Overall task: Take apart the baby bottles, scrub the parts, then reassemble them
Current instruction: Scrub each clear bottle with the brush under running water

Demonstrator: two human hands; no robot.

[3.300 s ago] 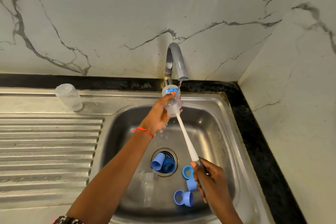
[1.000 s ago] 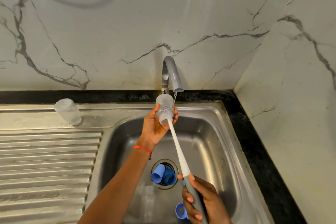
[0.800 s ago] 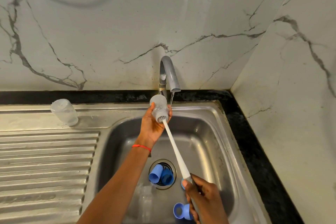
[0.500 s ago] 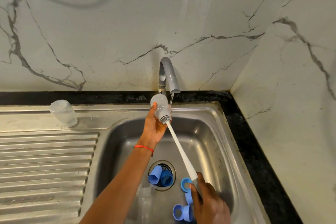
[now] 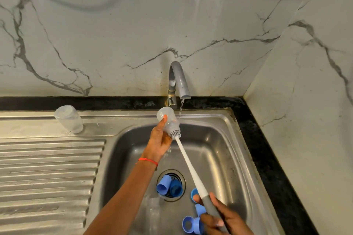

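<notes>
Two hands work over the steel sink (image 5: 225, 139): the left hand (image 5: 159, 140) curls round a small clear plastic bottle (image 5: 168, 120) beside the faucet's (image 5: 179, 80) thin stream, with grey ribbed bristles at its mouth. Below that grip, the right hand (image 5: 221, 217) clasps the brush's (image 5: 189, 166) grey handle, its white shaft slanting up. Blue rings and caps (image 5: 169, 187) lie below, around the drain; another clear bottle (image 5: 69, 119) stands inverted, far left on the ribbed drainboard.

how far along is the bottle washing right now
Roughly midway. Done: the bottles are apart, with blue parts loose around the drain and one clear bottle upside down on the drainboard. In hand: the left hand holds a bottle body beside the tap stream while the right hand works the brush at its mouth. Left: scrubbing the blue parts, then reassembly.
</notes>
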